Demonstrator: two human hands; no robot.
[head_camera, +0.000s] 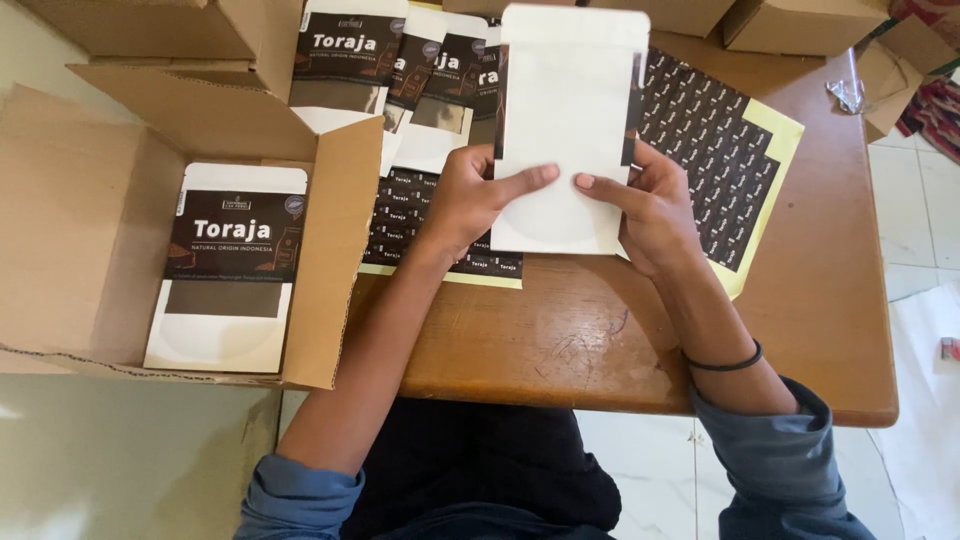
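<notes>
Both my hands hold a blank white flat pouch upright over the wooden table. My left hand grips its lower left edge, index finger pressed across the front. My right hand grips the lower right edge, its finger meeting the left one. Under the pouch lie sheets of small dark stickers on yellow backing.
An open cardboard box at left holds a white pouch with a dark label. Several labelled pouches lie overlapped at the table's back. More cardboard boxes stand along the far edge. A pale tiled floor lies at right.
</notes>
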